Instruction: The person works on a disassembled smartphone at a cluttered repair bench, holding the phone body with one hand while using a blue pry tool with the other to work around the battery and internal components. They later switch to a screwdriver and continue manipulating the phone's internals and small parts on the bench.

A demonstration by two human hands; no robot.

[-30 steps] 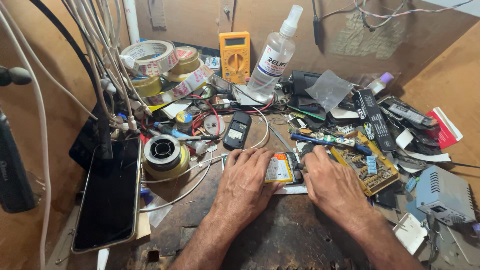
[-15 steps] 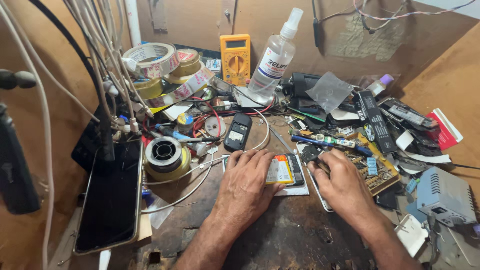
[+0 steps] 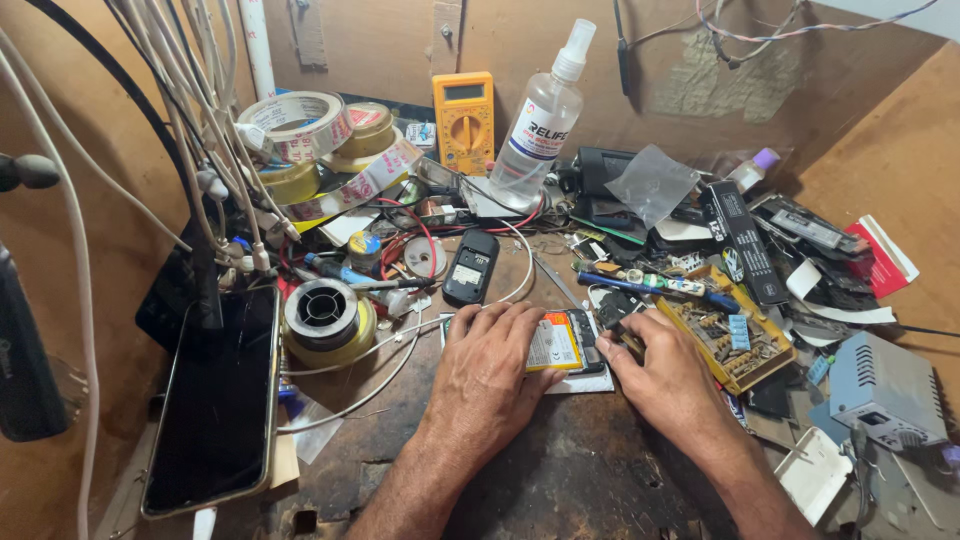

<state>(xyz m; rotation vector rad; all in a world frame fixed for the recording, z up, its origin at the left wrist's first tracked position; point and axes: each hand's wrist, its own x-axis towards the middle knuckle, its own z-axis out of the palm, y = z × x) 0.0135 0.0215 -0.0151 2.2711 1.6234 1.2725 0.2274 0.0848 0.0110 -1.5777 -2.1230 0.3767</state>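
Note:
An opened phone (image 3: 572, 345) with its back off lies flat near the middle of the dark bench, showing an orange and yellow battery. My left hand (image 3: 487, 377) rests palm down over the phone's left part, fingers spread on it. My right hand (image 3: 665, 378) sits at the phone's right edge, fingers curled around a thin dark tool whose tip touches the phone's upper right corner.
A solder spool (image 3: 325, 318) and a big dark phone (image 3: 218, 400) lie left. A small black phone (image 3: 470, 268), tape rolls (image 3: 300, 125), a yellow multimeter (image 3: 464, 120) and a spray bottle (image 3: 541, 125) stand behind. A yellow parts tray (image 3: 735, 345) and a grey box (image 3: 885, 390) sit right.
My right hand has slid from the phone's lower right up to its upper right corner. My left hand has stayed on the phone. The view has shifted slightly.

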